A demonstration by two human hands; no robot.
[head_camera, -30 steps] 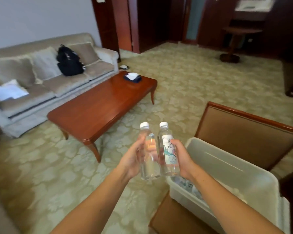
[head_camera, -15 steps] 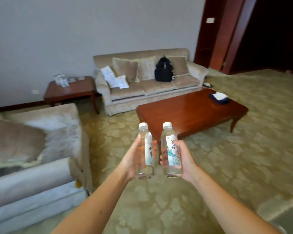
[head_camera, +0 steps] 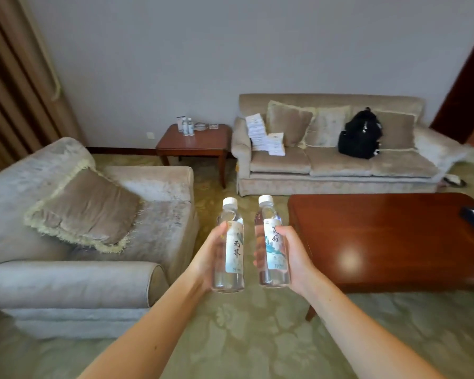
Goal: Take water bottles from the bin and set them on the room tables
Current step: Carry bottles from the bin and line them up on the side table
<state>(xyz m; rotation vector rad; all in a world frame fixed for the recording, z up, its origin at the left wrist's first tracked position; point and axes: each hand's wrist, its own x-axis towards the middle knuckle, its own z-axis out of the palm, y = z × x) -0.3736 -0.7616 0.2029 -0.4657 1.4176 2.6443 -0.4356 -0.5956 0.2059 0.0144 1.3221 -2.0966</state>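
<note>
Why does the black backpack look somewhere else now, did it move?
No. The black backpack sits in the same spot on the sofa, toward its right end; only the camera view turned.

Bottles: left water bottle [head_camera: 228, 277] and right water bottle [head_camera: 272, 277], clear glossy plastic; white caps [head_camera: 230, 201], smooth printed labels [head_camera: 234, 253].
Coffee tabletop [head_camera: 381, 231], 3 o'clock: polished reddish wood, highly glossy, bright glare spot.
Side tabletop [head_camera: 197, 143], 12 o'clock: same reddish wood, glossy.
Armchair [head_camera: 66, 280], 9 o'clock: pale velvety cloth, patchy sheen.
Cushion [head_camera: 85, 209]: brown matt cloth, fringed edge.
Sofa [head_camera: 340, 162], 1 o'clock: beige velvety cloth.
Backpack [head_camera: 360, 135]: black matt fabric.
Carpet [head_camera: 257, 337], 6 o'clock: soft matt pile.
</note>
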